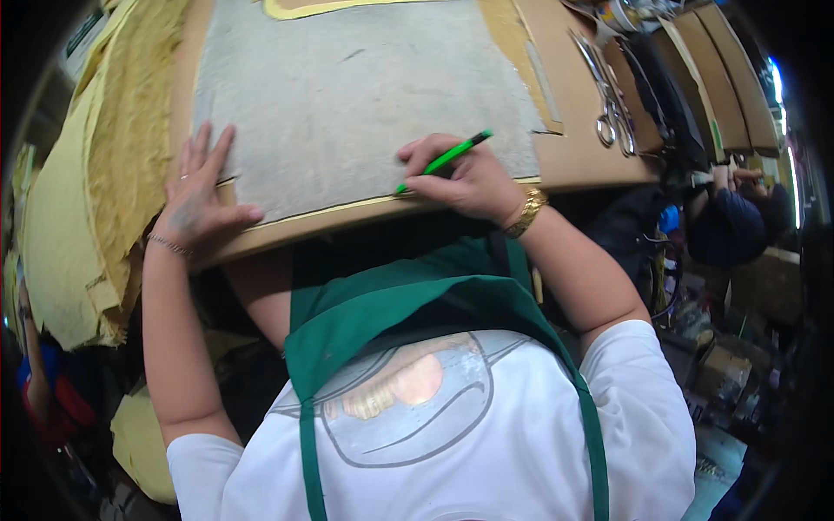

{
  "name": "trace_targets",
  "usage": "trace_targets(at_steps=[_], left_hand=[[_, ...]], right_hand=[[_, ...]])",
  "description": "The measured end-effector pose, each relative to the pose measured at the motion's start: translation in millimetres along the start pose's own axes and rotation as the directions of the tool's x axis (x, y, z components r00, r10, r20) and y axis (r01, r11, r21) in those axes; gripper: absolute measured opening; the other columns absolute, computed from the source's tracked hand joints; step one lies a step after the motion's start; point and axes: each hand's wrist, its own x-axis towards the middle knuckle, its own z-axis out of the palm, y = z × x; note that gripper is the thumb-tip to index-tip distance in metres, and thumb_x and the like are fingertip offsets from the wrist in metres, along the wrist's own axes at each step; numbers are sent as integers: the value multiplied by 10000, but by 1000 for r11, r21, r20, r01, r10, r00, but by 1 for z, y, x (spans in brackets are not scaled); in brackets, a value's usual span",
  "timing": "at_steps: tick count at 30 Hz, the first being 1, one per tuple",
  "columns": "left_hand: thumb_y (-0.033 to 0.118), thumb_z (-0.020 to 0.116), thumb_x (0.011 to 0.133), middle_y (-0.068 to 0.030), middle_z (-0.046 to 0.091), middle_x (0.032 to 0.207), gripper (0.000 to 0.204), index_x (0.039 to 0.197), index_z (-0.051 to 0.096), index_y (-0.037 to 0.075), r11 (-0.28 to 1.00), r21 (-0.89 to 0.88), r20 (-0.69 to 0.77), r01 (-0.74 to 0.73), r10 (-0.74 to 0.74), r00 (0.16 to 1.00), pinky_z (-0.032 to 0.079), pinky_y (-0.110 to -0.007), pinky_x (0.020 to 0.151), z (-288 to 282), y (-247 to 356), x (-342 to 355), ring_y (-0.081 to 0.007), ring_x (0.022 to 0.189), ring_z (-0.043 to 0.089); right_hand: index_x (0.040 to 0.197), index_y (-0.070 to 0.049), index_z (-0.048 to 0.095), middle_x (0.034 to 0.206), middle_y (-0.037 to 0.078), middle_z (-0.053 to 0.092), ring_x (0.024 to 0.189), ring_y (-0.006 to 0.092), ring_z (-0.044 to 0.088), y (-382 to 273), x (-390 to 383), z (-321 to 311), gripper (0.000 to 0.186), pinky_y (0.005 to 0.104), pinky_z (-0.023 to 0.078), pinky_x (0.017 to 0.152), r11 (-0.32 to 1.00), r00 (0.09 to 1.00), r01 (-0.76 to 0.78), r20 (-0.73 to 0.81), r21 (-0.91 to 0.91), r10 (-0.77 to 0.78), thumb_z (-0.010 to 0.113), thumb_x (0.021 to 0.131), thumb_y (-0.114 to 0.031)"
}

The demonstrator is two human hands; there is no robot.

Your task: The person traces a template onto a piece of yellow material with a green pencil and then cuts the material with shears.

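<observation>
A large grey flat template (347,113) lies on yellow material (512,52) near the front edge of the table. My right hand (460,178) is closed around a bright green pencil (452,159) with a dark end. The pencil's lower tip meets the template's near edge, where a dark line runs along the yellow strip. My left hand (201,187) lies flat with fingers spread at the template's left near corner, its thumb pointing to the right.
Stacked yellow hides (113,174) hang over the table's left side. Metal scissors (605,100) lie at the right, beside cardboard boxes (712,74) and a black item (665,91). The brown table edge (347,220) runs before my green apron. Another person (738,208) is at the far right.
</observation>
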Motion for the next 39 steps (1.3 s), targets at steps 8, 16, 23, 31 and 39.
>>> trace_targets(at_steps=[8,16,23,31,39], left_hand=[[493,758,415,-126,55,1427,1138,1360,178,238,1000,-29,29,-7,8,1000,108,-547,1000,6,-8,6,-358,1301,45],[570,724,435,-128,49,1426,1124,1359,179,236,1000,5,19,15,-16,1000,100,-550,1003,6,-13,2,-361,1300,39],[607,698,458,-92,39,1431,1097,1357,158,287,995,-10,90,104,-103,991,96,-603,973,-4,3,-1,-342,1304,43],[655,670,445,-64,38,1434,1086,1347,165,321,994,-15,46,106,-105,993,93,-657,938,5,-2,-4,-342,1304,40],[647,671,454,-74,51,1433,1086,1353,179,288,998,22,31,63,-64,997,101,-655,933,5,0,3,-343,1304,52]], right_hand=[[769,-35,574,862,80,596,941,181,550,21,-72,-121,69,314,416,846,980,978,-191,-72,47,194,630,735,-56],[794,-20,553,773,42,591,724,101,555,5,-53,-112,101,234,441,669,973,963,-220,-144,67,228,627,734,-53],[778,-40,565,647,9,532,586,85,476,-22,14,42,110,226,397,544,997,994,26,-109,68,-18,629,741,-121],[745,-42,573,699,109,586,598,220,577,-20,46,143,125,286,449,540,990,988,133,-89,50,-128,653,721,-135],[706,-40,537,671,115,549,649,247,550,-9,44,126,99,321,446,599,972,968,227,-123,53,-219,626,693,-80]])
